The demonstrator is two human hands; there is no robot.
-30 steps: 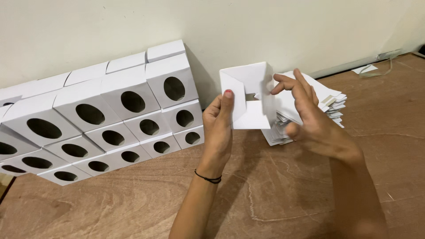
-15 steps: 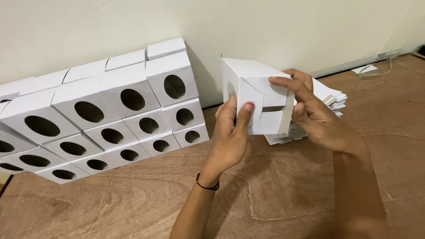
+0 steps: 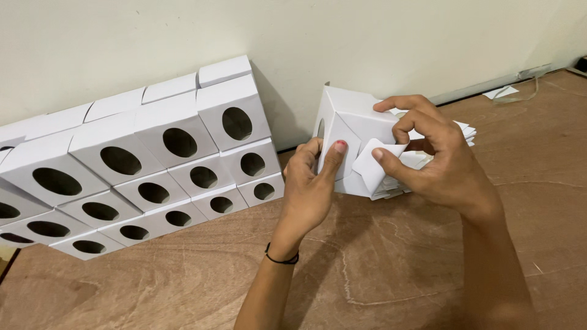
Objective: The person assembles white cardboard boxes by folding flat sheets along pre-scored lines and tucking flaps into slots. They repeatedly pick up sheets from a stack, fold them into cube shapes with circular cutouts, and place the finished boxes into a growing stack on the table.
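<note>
I hold a white cardboard box in the air above the wooden surface. My left hand grips its near left side, thumb pressed on the front panel. My right hand wraps over the top and pinches a rounded white end flap between thumb and fingers. An oval hole shows on the box's left face. A stack of flat white box blanks lies behind my right hand, mostly hidden.
Several folded white boxes with oval holes are stacked in rows against the pale wall on the left. A cable and a scrap of paper lie along the wall at the far right.
The box was turned from open side facing me to a closed side, and moved lower. My right thumb now bends an end flap at its near side.
</note>
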